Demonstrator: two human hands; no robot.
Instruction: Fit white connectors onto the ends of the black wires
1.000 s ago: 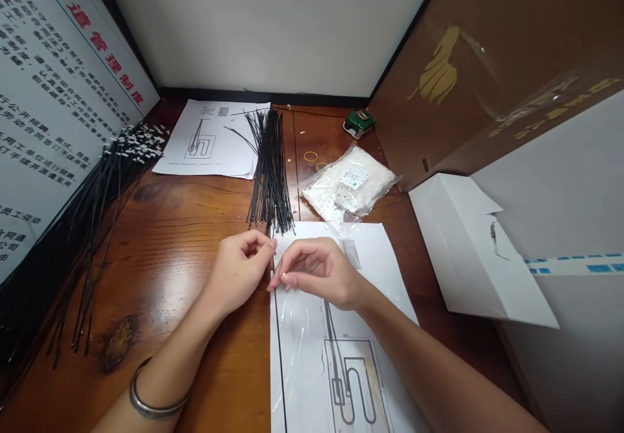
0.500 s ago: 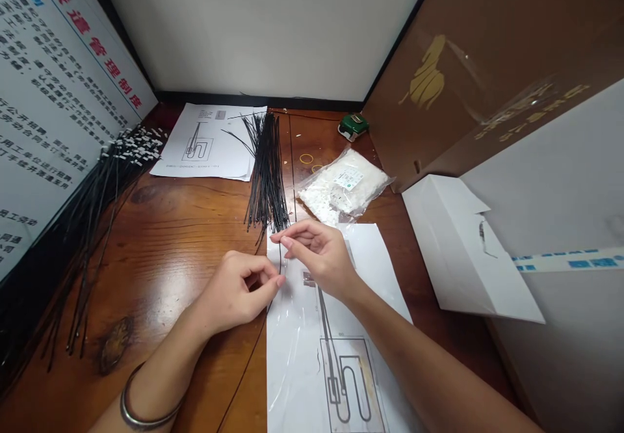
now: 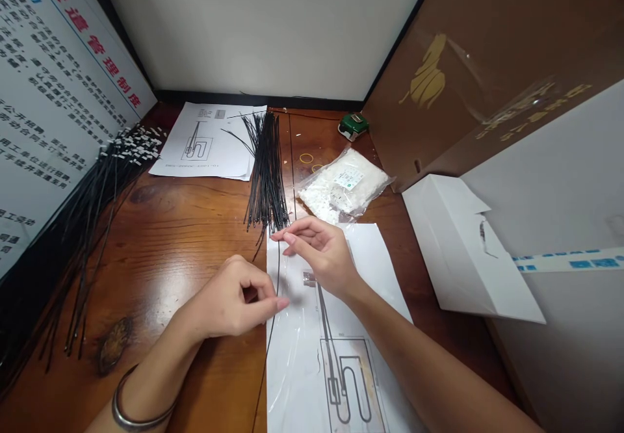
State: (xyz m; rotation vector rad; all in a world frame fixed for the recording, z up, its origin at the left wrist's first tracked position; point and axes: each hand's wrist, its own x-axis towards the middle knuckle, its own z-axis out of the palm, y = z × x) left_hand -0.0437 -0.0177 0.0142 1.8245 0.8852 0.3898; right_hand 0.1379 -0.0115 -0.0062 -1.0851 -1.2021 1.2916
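Note:
A single thin black wire runs from my right hand down past my left thumb, toward the bottom edge of the view. My right hand pinches its upper end between thumb and forefinger, with the other fingers loosely curled. Lower down, my left hand closes thumb and forefinger around the same wire. A drawing sheet in a clear cover lies under both hands, showing a looped wire layout. Just beyond my fingertips rests a bundle of black wires.
A bag of small white parts lies behind my right hand, with a green tape measure farther back. Wires with white ends are heaped at left beside another printed sheet. A brown carton and white folded card border the right.
My left hand has slid down along the wire, away from my right hand, and the stretch between them is longer. My right hand has stayed nearly in place.

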